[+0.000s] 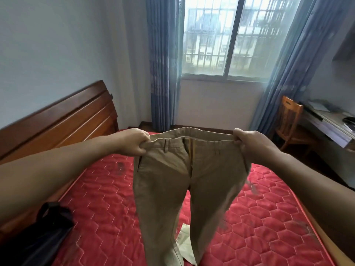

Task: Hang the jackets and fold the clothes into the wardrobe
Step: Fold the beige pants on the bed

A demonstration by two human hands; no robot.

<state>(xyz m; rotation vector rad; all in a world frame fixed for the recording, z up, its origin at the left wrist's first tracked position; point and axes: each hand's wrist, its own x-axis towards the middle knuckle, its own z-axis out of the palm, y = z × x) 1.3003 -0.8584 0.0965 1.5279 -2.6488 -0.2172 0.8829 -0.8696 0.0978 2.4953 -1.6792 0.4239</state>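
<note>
Trousers (184, 181) hang over the red mattress (96, 208), long axis running twelve to six, waistband stretched nine to three between gripping left hand (134, 141) and right hand (249, 142), equally near.

Both bare forearms extend forward, roughly level, and converge slightly. Left hand (134, 142), back of the hand upward and fingers curled, grips one end of the waistband of the khaki trousers (172, 179). Right hand (251, 144) grips the opposite end in the same manner. The hands are well apart at equal height.
</note>
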